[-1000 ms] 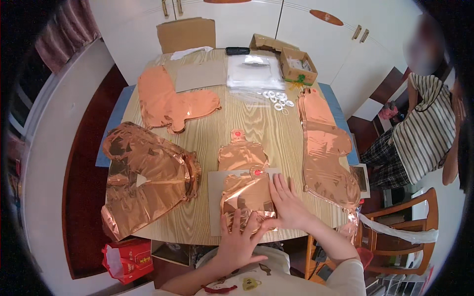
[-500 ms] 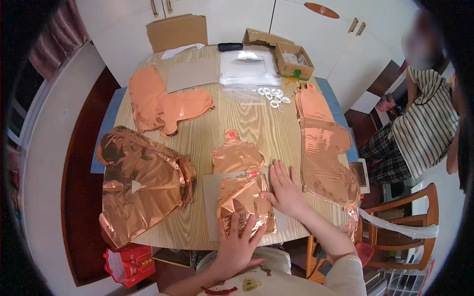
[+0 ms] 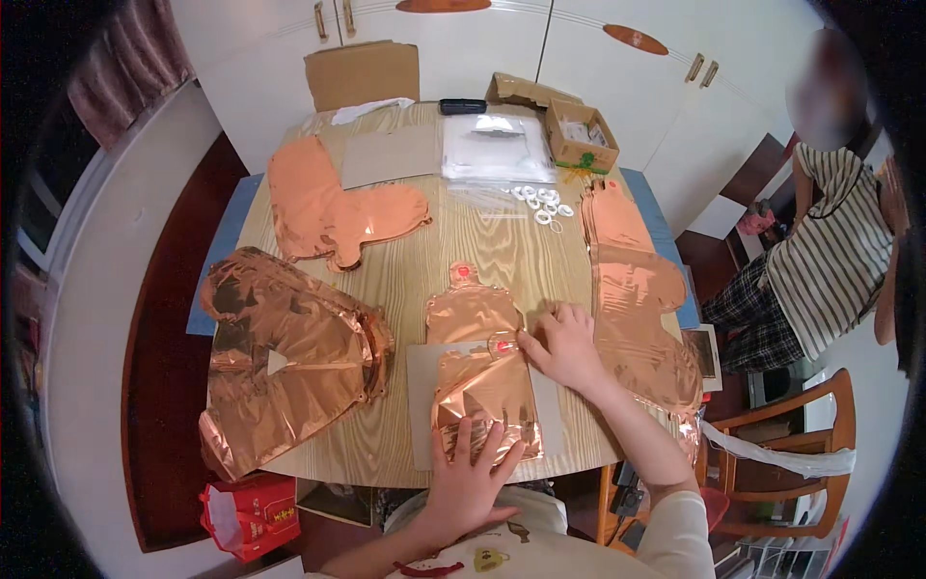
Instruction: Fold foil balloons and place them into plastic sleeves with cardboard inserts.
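A copper-coloured foil balloon (image 3: pixel 475 314) lies flat and folded at the near middle of the table. Its lower part rests over a grey card (image 3: pixel 422 396), and a tab with a red mark shows at its top end. My left hand (image 3: pixel 473 487) is spread on the folded lower part, fingers apart. Just right of the foil, my right hand (image 3: pixel 567 349) rests with bent fingers, its thumb apart from them and close to a second red-marked tab (image 3: pixel 503 344). Nothing shows held in either hand.
Flat copper foil balloons lie around: a stack (image 3: pixel 280 357) at left, one (image 3: pixel 328 207) behind it, a stack (image 3: pixel 632 299) at right. Farther back are clear plastic bags (image 3: pixel 497 150), white rings (image 3: pixel 543 203) and a small cardboard box (image 3: pixel 584 135). A person (image 3: pixel 830 246) stands at right.
My right hand's fingers, stretched out before, are now bent, and the hand has lifted slightly toward the upper tab. My left hand stays on the foil. The whole view has shifted a little.
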Tool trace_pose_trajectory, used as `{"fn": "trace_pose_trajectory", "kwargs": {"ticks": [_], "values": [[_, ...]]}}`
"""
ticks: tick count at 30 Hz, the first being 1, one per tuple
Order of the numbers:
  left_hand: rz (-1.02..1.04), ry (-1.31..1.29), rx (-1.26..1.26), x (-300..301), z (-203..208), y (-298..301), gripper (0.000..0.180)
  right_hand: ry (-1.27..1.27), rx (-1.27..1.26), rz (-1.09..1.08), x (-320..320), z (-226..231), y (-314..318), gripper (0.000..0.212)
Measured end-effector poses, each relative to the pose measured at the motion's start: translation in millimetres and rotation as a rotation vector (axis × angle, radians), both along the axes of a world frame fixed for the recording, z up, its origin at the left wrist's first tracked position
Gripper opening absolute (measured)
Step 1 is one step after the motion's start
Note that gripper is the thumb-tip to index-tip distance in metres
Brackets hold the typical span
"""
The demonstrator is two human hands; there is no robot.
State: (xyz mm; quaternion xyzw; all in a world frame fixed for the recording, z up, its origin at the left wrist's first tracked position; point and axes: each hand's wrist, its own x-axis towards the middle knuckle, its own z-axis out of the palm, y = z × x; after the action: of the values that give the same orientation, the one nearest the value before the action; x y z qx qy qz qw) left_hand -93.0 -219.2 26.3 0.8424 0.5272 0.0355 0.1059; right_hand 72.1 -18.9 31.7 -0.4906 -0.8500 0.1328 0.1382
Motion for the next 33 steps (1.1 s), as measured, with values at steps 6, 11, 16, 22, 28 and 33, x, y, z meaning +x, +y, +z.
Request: {"fn": "trace_pose_trajectory", "kwargs": {"ticks": [6,11,16,22,28,33], "values": [[-0.006,0.000,0.019,-1,-1,-3,0.096,0.523,-0.653,0.092,28,5,19,0.003],[-0.006,-0.025,0.063,-1,-7,-4,0.096,0.476,-0.304,-0.143,50,14,34,0.011],[-0.007,-0.042,0.044,-3,-4,-3,0.097,0.837,0.105,-0.224,88,59,48,0.014],[-0.005,-0.036,0.026,-2,-3,-4,0.097,0.987,0.063,-0.285,107,54,49,0.017],[0.005,-0.045,0.035,-3,-5,-4,0.097,0.930,-0.171,-0.342,93,25,35,0.018],[-0.001,-0.043,0.046,-1,-3,-3,0.097,0.581,0.163,-0.380,114,-18,66,0.025]]}}
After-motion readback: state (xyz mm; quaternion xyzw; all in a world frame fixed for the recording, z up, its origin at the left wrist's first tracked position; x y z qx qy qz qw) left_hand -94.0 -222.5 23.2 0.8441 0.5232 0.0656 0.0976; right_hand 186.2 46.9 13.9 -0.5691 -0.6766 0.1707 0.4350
